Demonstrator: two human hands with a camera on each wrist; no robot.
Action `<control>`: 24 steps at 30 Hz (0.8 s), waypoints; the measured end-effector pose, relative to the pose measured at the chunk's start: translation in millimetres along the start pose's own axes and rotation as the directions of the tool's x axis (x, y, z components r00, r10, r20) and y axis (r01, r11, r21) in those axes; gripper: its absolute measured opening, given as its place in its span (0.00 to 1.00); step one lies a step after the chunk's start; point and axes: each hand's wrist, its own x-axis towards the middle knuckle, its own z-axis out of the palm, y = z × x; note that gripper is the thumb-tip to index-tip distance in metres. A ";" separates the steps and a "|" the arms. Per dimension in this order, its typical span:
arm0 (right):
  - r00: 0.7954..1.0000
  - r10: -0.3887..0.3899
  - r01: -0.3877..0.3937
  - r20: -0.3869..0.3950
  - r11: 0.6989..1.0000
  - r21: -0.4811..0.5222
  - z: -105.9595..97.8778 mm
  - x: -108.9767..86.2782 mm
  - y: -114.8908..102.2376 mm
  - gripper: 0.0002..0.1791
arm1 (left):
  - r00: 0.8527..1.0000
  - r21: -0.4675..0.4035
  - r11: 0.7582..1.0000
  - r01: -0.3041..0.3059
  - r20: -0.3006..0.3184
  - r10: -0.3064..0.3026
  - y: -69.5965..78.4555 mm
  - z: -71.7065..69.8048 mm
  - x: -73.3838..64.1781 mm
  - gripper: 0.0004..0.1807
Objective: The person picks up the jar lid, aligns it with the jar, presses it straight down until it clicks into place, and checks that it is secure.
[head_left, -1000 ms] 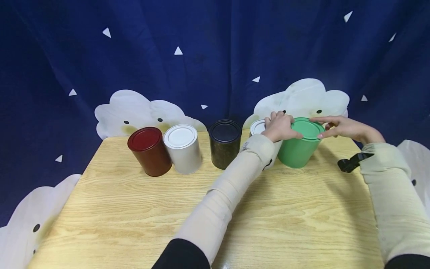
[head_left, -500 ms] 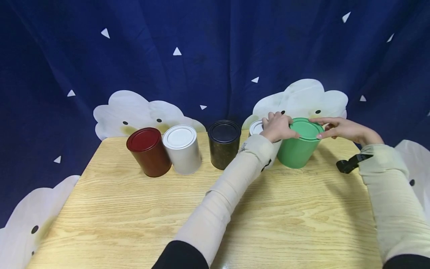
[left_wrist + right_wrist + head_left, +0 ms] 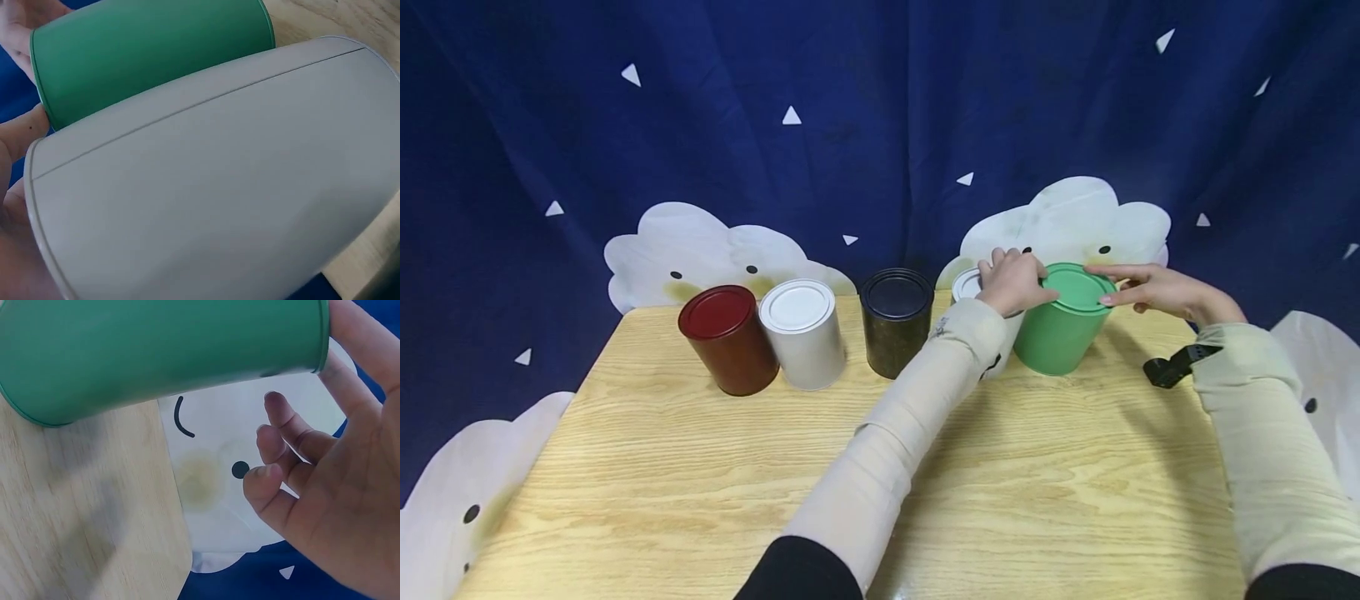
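In the head view a green paint can stands at the right of a row, lid on. My left hand reaches over the white can beside it, partly hiding that can, and holds the green can's rim from the left with thumb and fingers. From the right, my right hand holds the same rim between thumb and index finger; its other fingers curl clear of the can in the right wrist view. The left wrist view shows the white can's side in front of the green can.
Further left stand a black can, another white can and a dark red can, all lidded. They line the back of the wooden table. A blue curtain with white cloud shapes hangs behind.
The whole head view has shifted slightly left. Both hands keep their places at the green can's rim, and the cans have kept their arrangement.
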 end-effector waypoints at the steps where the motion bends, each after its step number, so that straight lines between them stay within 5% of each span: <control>1: 1.000 -0.002 0.002 -0.007 1.000 -0.008 0.5 -0.4 -0.7 0.36 | 1.000 0.009 1.000 -0.006 -0.002 0.006 -0.2 0.1 -0.9 0.20; 8: 0.989 -0.028 0.011 -0.146 0.994 -0.111 4.9 -4.5 -11.4 0.34 | 0.998 0.006 0.998 -0.058 -0.028 0.058 -10.5 -0.8 -8.8 0.23; 12: 0.960 -0.064 0.028 -0.271 0.991 -0.133 9.1 -12.0 -16.2 0.30 | 0.988 -0.043 0.988 -0.147 -0.053 0.145 -18.3 -3.5 -14.3 0.23; 18: 0.890 -0.152 0.117 -0.429 0.987 -0.105 20.9 -23.7 -30.7 0.20 | 0.935 -0.216 0.911 -0.352 -0.128 0.331 -26.4 -9.0 -27.3 0.17; 24: 0.846 -0.205 0.187 -0.492 0.979 -0.086 44.6 -31.4 -50.0 0.12 | 0.882 -0.270 0.843 -0.466 -0.221 0.417 -33.0 -11.7 -50.3 0.12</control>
